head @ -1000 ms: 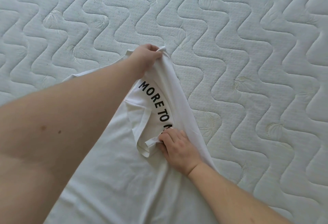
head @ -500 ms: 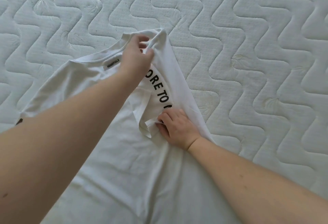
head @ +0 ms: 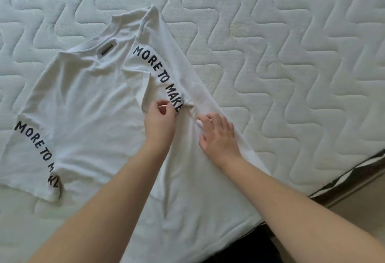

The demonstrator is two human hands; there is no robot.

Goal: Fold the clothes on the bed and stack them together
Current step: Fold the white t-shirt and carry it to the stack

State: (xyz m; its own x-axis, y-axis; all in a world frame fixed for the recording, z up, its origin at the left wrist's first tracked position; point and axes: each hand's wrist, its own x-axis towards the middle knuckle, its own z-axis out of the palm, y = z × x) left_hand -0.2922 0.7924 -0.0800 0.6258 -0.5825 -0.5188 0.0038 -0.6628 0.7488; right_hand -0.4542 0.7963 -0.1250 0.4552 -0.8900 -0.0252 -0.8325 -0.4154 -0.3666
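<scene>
White short-sleeved cotton T-shirt point(head: 87, 104) lies flat on the white quilted mattress point(head: 291, 58), neck toward the far side, hem toward the camera. Hem and lower body are cut off by the bottom of the frame and covered in part by both forearms.

Right-side sleeve point(head: 154, 69) is folded inward over the shirt body. Black lettering on it reads "MORE TO MAKE"; whatever follows is hidden under the left hand point(head: 159, 125). Far sleeve point(head: 31, 154) lies spread flat at the left, same lettering, with the last letters bunched into a crease near the cuff and not legible.

Small tag point(head: 109, 50) at the inner neckline carries dark print, too small to read.

Left hand: fingers curled, thumb and fingertips pinching the edge of the folded sleeve near the end of the lettering. The contact point itself is partly hidden by the back of the hand.

Right hand point(head: 218, 135): fingers extended and slightly spread, lying palm down on the folded right edge of the shirt, just beside the left hand. It presses on the cloth and grips nothing. A small ridge of fabric sits between the two hands.

Mattress edge point(head: 343, 181) appears at lower right as a dark striped band, with pale floor point(head: 366, 204) beyond. A dark shape at the bottom centre is cut off and cannot be identified.
</scene>
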